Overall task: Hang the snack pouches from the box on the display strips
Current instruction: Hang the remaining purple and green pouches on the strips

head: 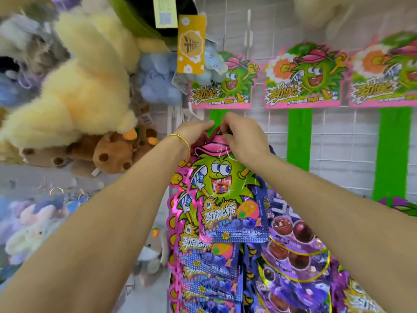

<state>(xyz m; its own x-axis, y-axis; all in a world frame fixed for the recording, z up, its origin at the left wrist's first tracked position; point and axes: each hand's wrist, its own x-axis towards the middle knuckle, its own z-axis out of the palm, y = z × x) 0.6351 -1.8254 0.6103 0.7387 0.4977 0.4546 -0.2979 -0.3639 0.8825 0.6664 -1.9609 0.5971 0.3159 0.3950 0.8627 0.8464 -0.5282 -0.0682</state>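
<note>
A snack pouch (222, 190) with a green spiky cartoon figure and blue lower half hangs against the leftmost green display strip (217, 117). My left hand (195, 132), with a gold bangle on the wrist, pinches the pouch's top left edge. My right hand (242, 137) pinches the pouch's top at the pink cap, right at the strip. Below it, several more pouches of the same kind (209, 274) overlap down the strip. The box is not in view.
Two more green strips (299, 138) (393, 152) hang bare on the white wire grid to the right, each under a pink header card (303, 79). Purple grape pouches (295, 251) hang lower right. Plush toys (74, 86) crowd the left side.
</note>
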